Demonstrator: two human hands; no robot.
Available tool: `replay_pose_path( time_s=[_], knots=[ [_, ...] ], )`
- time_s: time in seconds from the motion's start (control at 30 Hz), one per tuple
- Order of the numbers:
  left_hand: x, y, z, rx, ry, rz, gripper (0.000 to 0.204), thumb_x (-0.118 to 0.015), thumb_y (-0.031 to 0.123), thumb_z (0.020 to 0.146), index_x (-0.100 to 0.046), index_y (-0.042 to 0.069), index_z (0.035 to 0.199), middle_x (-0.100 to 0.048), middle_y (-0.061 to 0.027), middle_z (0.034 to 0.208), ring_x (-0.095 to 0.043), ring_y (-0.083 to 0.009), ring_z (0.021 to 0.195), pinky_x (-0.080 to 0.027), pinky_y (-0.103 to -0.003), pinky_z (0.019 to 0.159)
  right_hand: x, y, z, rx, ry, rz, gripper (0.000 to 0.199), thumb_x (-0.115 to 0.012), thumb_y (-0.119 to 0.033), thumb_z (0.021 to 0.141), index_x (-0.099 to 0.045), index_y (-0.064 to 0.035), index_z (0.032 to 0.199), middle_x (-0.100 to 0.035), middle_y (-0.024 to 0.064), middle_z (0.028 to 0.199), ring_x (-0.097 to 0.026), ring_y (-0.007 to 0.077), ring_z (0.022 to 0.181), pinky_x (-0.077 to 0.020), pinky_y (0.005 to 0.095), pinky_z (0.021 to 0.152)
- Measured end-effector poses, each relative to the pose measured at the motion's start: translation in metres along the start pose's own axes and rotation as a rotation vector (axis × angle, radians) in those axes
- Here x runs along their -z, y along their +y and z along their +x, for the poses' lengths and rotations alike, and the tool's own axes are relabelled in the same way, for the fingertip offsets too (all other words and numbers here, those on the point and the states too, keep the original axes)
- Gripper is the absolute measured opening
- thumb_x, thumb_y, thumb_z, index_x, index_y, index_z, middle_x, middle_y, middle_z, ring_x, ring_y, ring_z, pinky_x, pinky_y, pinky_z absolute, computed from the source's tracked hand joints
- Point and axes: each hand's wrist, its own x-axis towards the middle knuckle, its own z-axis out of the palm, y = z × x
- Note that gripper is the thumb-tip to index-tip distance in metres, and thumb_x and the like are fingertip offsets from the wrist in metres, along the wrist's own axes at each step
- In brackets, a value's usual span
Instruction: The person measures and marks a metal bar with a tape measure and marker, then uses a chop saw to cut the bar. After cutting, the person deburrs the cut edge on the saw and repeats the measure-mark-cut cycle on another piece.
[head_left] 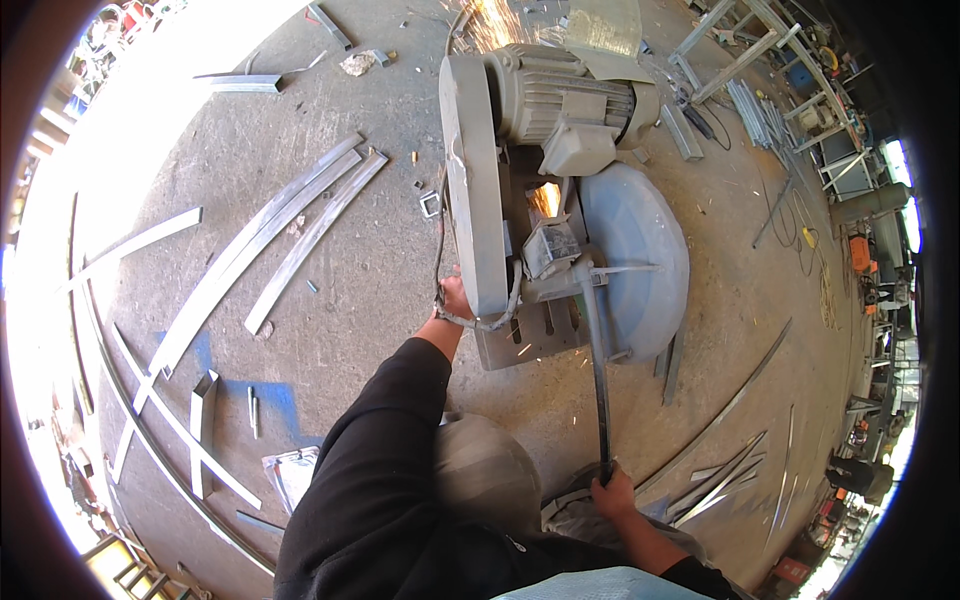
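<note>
Holding the lower end of the long dark handle [601, 400] with the right hand [613, 492], near the legs [485, 465], with fingers clamped firmly around it. Reaching forward with the left hand [456, 297], out of a black sleeve [385, 430], to the near end of the long grey cover [472, 180], just beside a loop of cable [438, 250]. Partly hidden there behind this cover, so cannot tell for the left fingers whether apart, together or clamped on something. Straight ahead, in the upper middle of the view: the cutting machine [552, 250], with a ribbed grey motor [560, 95] at its far end, 1 round blue-grey guard [640, 260] on its right side, and a slotted base plate [535, 345] at its near end. To be seen through the middle opening: an orange glow [545, 200]. Flying out beyond the motor: bright sparks [492, 25]. Scattered on the grey floor [380, 240] to the left: long metal bars [265, 235], 1 square tube [203, 430], and a clipboard [292, 475] near the left arm. To the right: thin metal strips [720, 480] and, farther away, a metal frame [740, 58].
</note>
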Motion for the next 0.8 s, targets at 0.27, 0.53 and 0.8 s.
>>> replay_pose_path(
  time_s=[0.27,0.53,0.8],
  knots=[
    [0.006,-0.004,0.000,-0.224,-0.064,0.559,0.049,-0.032,0.038,0.114,-0.064,0.006,0.135,-0.077,-0.0048,0.117,-0.074,-0.0262,0.105,-0.061,-0.041,0.087,0.000,-0.005,0.000,0.008,0.019,0.023,0.036,-0.074,-0.020,0.086,-0.061,0.0003,0.113,-0.072,0.0260,0.096,-0.070,0.0482,0.097,-0.0552,0.0537,0.084],
    [0.031,0.092,-0.004,-0.188,-0.178,1.163,0.046,-0.051,0.040,0.104,-0.065,0.009,0.135,-0.077,-0.0061,0.111,-0.076,-0.0272,0.089,-0.060,-0.043,0.069,-0.002,-0.004,0.001,0.008,0.031,0.007,0.036,-0.073,-0.023,0.087,-0.064,-0.0033,0.115,-0.073,0.0276,0.099,-0.069,0.0494,0.101,-0.0552,0.0568,0.087],
    [0.017,0.060,0.008,-0.490,0.134,1.022,0.050,-0.058,0.039,0.098,-0.064,0.010,0.137,-0.076,-0.0066,0.115,-0.074,-0.0248,0.076,-0.056,-0.040,0.057,-0.002,-0.006,0.002,0.008,0.036,0.003,0.036,-0.072,-0.023,0.087,-0.064,-0.0036,0.115,-0.073,0.0280,0.097,-0.069,0.0495,0.100,-0.0550,0.0567,0.087]
  ],
)
